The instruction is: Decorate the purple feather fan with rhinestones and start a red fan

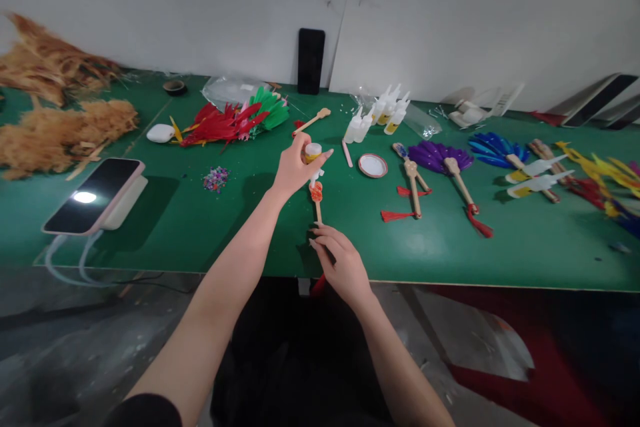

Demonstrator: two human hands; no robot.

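My left hand (293, 170) is closed around a small glue bottle (313, 150), tipped nozzle-down. The nozzle end is just above or touching the orange-coloured head of a wooden fan handle (317, 192); I cannot tell which. Below it, my right hand (343, 261) grips the lower end of that handle with thumb and fingers, near the table's front edge. Beyond my left hand lies a bare wooden handle (315, 120) with a red tassel. Several white glue bottles (359, 127) stand to the right, beside a pink stick (347, 153) and a small round dish (373, 165).
Feather fans, one purple (440, 156) and one blue (495, 148), lie right on the green table (270, 233). Red feathers (220, 125), colourful bits (216, 179) and a propped phone (95, 195) are left. Another phone (311, 61) leans on the wall.
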